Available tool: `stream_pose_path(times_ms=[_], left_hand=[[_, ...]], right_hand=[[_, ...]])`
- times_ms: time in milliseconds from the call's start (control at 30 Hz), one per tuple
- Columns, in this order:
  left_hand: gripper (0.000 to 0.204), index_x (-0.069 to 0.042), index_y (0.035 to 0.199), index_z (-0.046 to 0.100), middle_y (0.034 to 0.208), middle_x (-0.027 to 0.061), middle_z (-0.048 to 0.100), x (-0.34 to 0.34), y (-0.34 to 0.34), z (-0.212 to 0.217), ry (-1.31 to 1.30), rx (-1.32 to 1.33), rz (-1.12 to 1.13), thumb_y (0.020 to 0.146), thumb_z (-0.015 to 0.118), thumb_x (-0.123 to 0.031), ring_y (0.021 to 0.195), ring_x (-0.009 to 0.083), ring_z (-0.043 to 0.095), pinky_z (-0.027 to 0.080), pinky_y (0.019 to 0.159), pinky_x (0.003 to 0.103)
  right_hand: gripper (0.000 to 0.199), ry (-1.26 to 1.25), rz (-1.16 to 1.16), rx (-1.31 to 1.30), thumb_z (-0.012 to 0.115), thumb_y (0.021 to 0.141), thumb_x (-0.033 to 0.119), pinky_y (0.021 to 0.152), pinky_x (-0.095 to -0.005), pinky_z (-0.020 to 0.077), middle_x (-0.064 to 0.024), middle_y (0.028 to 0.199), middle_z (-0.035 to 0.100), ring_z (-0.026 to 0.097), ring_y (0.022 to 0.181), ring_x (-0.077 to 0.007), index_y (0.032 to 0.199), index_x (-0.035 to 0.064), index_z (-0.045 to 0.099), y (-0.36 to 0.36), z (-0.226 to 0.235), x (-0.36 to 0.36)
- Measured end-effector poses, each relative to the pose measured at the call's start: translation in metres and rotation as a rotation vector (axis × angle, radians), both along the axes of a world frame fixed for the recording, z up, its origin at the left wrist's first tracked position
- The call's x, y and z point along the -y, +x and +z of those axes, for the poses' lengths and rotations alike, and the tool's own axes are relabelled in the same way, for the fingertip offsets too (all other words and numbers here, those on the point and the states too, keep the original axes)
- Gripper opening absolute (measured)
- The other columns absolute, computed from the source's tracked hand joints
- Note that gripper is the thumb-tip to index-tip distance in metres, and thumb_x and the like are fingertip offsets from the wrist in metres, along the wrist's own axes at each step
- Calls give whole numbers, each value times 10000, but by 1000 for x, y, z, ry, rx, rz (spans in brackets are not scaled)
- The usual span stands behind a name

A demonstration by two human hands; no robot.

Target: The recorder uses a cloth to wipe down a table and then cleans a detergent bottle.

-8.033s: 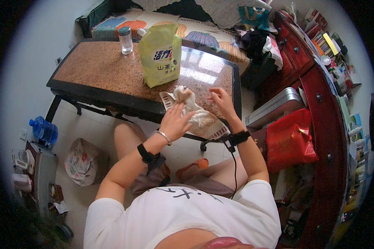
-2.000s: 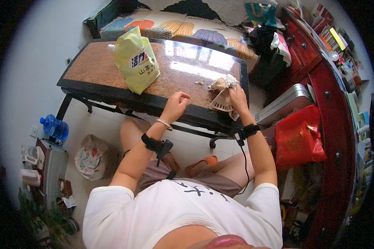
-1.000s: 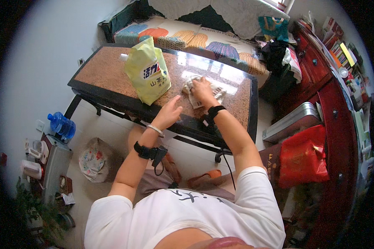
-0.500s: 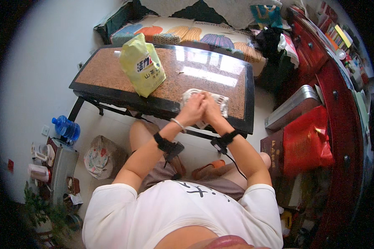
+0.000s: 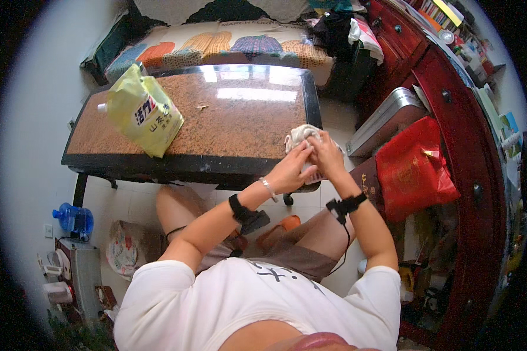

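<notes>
A white cloth (image 5: 301, 133) with darker markings lies bunched at the front right corner of the low table (image 5: 228, 128). My left hand (image 5: 294, 168) presses on the cloth from the left, its thumb standing away from the fingers. Against it, my right hand (image 5: 329, 157) holds the cloth from the right, fingers bent over it. The two hands meet at the fingertips, and part of the cloth is hidden beneath them. On the table's left half stands a yellow-green refill pouch (image 5: 143, 111) with a white spout cap, apart from both hands.
A small light scrap (image 5: 202, 107) lies on the tabletop. Behind the table is a sofa with a patterned cover (image 5: 234, 44). Red bag (image 5: 416, 167), silver case (image 5: 386, 120) and dark red cabinet (image 5: 468, 140) line the right side. A blue water bottle (image 5: 73, 219) stands at left.
My hands have moved with the cloth to the right, onto the table's front right corner. The view has shifted, so the pouch appears farther left.
</notes>
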State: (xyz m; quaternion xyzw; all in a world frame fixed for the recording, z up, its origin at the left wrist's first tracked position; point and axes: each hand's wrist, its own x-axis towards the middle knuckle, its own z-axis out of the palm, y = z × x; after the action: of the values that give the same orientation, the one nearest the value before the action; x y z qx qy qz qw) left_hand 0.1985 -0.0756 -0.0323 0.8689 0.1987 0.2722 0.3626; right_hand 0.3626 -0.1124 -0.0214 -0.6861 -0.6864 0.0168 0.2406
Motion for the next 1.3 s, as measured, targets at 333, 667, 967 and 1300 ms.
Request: stream_pose_path(times_ms=[333, 667, 967, 1300], left_hand=[[513, 2, 1296, 373, 1414, 182, 274, -33, -75, -7, -223, -3, 230, 900, 507, -295, 1305, 312, 281, 283, 1041, 382], [463, 8, 1274, 404, 1356, 141, 369, -27, -89, -17, -383, 216, 273, 908, 505, -257, 1184, 234, 430, 367, 960, 323], [431, 29, 1209, 469, 1148, 177, 564, -20, -139, 4, -483, 305, 484, 871, 541, -228, 1066, 240, 543, 419, 901, 324], [324, 22, 1150, 523, 1069, 120, 599, -21, -181, -13, -521, 414, 583, 875, 519, -148, 986, 179, 566, 444, 861, 294]], right_hand=[[359, -77, -1, 131, 597, 768, 167, 841, -435, 466, -158, 1193, 437, 541, 986, -360, 1124, 186, 555, 62, 1, -168], [367, -139, -208, 192, 570, 821, 222, 857, -441, 442, -222, 1146, 436, 537, 976, -401, 1160, 89, 524, 50, 3, -279], [351, -161, 174, 261, 576, 805, 217, 849, -438, 463, -225, 1125, 440, 518, 976, -354, 1120, 65, 551, -104, 2, -193], [414, -82, 433, 139, 698, 669, 89, 892, -424, 413, -246, 1209, 406, 447, 1090, -421, 1050, 21, 549, -82, -5, 1]])
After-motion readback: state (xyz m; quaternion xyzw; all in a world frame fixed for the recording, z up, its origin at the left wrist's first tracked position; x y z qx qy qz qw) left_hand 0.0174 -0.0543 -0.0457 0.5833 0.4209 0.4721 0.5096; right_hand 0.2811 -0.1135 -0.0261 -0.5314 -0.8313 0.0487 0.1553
